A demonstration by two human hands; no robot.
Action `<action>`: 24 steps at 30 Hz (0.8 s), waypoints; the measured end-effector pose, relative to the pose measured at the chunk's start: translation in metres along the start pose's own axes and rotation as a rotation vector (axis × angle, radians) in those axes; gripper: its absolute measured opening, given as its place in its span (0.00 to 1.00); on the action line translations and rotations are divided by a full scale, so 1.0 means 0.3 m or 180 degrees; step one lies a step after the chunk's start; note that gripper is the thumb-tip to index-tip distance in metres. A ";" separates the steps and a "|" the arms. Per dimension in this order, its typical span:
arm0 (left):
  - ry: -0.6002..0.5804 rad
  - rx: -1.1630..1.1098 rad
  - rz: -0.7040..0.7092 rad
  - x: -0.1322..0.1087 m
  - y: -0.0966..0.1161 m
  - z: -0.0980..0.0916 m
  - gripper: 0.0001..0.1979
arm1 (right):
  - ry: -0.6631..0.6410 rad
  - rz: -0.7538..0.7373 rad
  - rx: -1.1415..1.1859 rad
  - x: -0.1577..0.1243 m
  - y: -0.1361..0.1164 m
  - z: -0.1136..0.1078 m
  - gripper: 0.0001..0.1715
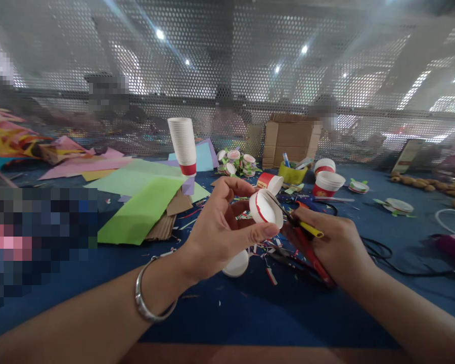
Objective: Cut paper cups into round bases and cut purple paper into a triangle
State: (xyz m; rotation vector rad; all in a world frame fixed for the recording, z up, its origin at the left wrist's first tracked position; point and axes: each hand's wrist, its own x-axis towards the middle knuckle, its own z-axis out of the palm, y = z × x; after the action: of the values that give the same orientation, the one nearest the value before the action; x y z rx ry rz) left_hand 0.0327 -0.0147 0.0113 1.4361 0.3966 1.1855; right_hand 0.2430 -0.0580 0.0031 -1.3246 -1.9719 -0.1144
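Observation:
My left hand (223,227), with a silver bangle at the wrist, grips the cut-down bottom of a white paper cup (263,208) between thumb and fingers. A ragged red line runs along its cut edge. My right hand (331,237) is closed on scissors (310,255) with red and yellow showing at the handles. Their dark blades reach to the right side of the cup piece. Fingers partly hide the handles. Below my left hand, a round white cup piece (237,264) lies on the blue tabletop among paper scraps (272,275).
A tall stack of paper cups (182,144) stands behind green paper sheets (142,210) at left. Red-and-white cups (328,183), a yellow holder (292,175) and a cardboard box (291,139) are farther back. Small turtle-like paper crafts (398,206) and a black cord (413,273) lie at right.

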 end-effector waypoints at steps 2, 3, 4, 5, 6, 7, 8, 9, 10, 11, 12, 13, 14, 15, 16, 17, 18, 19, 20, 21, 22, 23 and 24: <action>0.0033 -0.0036 -0.0048 -0.001 -0.002 -0.003 0.26 | -0.0044 0.0009 -0.0107 -0.003 0.007 0.001 0.20; 0.0057 -0.0054 -0.0080 -0.002 -0.003 -0.004 0.25 | -0.0049 0.0011 -0.0161 -0.004 0.011 0.002 0.21; 0.0093 -0.0072 -0.0112 -0.003 -0.004 -0.006 0.25 | -0.0038 -0.0005 -0.0210 -0.004 0.014 0.004 0.22; 0.0130 -0.0090 -0.0153 -0.002 -0.005 -0.008 0.25 | -0.0012 -0.0038 -0.0255 -0.005 0.016 0.006 0.22; 0.0168 -0.0104 -0.0195 -0.002 -0.004 -0.009 0.25 | 0.0036 -0.0087 -0.0294 -0.005 0.018 0.007 0.22; 0.0194 -0.0113 -0.0238 0.000 -0.004 -0.011 0.25 | 0.0075 -0.0139 -0.0334 -0.004 0.019 0.009 0.21; 0.0216 -0.0119 -0.0276 0.001 -0.003 -0.013 0.25 | 0.0108 -0.0189 -0.0377 -0.004 0.019 0.010 0.21; 0.0229 -0.0127 -0.0304 0.003 -0.002 -0.014 0.25 | 0.0133 -0.0231 -0.0421 -0.003 0.019 0.010 0.20; 0.0225 -0.0142 -0.0320 0.005 -0.002 -0.016 0.25 | 0.0151 -0.0265 -0.0458 -0.002 0.018 0.010 0.20; 0.0203 -0.0169 -0.0334 0.006 -0.002 -0.017 0.25 | 0.0156 -0.0295 -0.0483 0.000 0.016 0.009 0.20; 0.0168 -0.0206 -0.0351 0.006 -0.004 -0.018 0.24 | 0.0160 -0.0326 -0.0493 0.001 0.015 0.008 0.20; 0.0118 -0.0253 -0.0381 0.006 -0.005 -0.018 0.24 | 0.0155 -0.0357 -0.0490 0.002 0.014 0.008 0.20; 0.0068 -0.0297 -0.0418 0.006 -0.008 -0.018 0.23 | 0.0158 -0.0388 -0.0478 0.003 0.013 0.007 0.20; 0.0030 -0.0334 -0.0456 0.005 -0.010 -0.016 0.23 | 0.0153 -0.0414 -0.0466 0.003 0.012 0.006 0.20; 0.0015 -0.0361 -0.0490 0.004 -0.012 -0.014 0.23 | 0.0147 -0.0431 -0.0464 0.003 0.012 0.006 0.20; 0.0022 -0.0383 -0.0514 0.003 -0.014 -0.012 0.22 | 0.0137 -0.0434 -0.0471 0.003 0.012 0.005 0.20; 0.0045 -0.0408 -0.0531 0.001 -0.014 -0.009 0.22 | 0.0130 -0.0431 -0.0485 0.002 0.012 0.004 0.20; 0.0075 -0.0444 -0.0551 0.000 -0.013 -0.006 0.22 | 0.0118 -0.0425 -0.0507 0.001 0.012 0.003 0.20; 0.0101 -0.0499 -0.0569 0.000 -0.011 -0.003 0.22 | 0.0106 -0.0422 -0.0537 0.000 0.013 0.002 0.21; 0.0121 -0.0569 -0.0595 -0.001 -0.007 0.000 0.21 | 0.0094 -0.0429 -0.0567 -0.001 0.014 0.001 0.21; 0.0127 -0.0647 -0.0622 -0.001 -0.002 0.002 0.21 | 0.0087 -0.0437 -0.0592 -0.002 0.015 0.000 0.21; 0.0129 -0.0723 -0.0643 -0.001 0.003 0.003 0.20 | 0.0087 -0.0449 -0.0607 -0.003 0.016 0.000 0.21; 0.0125 -0.0790 -0.0657 0.000 0.009 0.003 0.20 | 0.0094 -0.0457 -0.0617 -0.003 0.016 0.001 0.20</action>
State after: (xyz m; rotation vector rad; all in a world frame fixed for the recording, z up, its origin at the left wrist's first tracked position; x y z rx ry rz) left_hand 0.0325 -0.0160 0.0138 1.1312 0.3996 1.0567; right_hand 0.2471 -0.0564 0.0008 -1.2915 -2.0710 -0.4005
